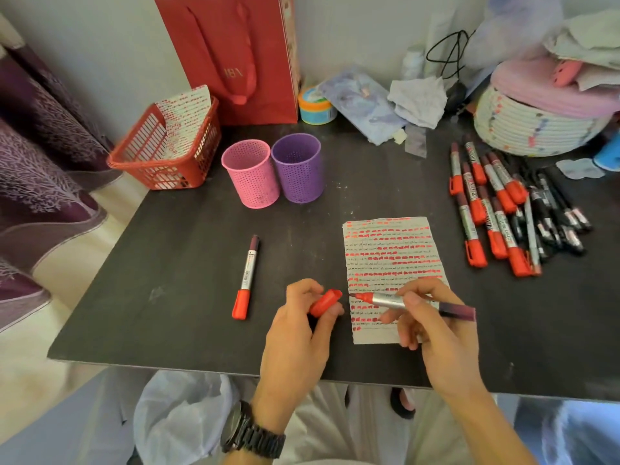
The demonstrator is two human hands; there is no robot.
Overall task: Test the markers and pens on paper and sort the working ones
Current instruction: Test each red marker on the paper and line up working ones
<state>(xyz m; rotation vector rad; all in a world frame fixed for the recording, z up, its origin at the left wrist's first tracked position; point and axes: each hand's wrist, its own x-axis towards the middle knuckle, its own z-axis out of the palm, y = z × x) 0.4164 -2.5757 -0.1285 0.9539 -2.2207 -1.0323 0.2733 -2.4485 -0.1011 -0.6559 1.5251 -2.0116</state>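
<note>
Pinching a silver, red-tipped marker [385,299], right grip [432,327] perhaps touches paper [389,250]; left grip [298,327] clasps red cap [324,303].

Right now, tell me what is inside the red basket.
A sheet of paper covered in red marks stands in the red basket, its top sticking above the rim. The paper and slatted walls hide the floor, so anything beneath cannot be seen.
</note>
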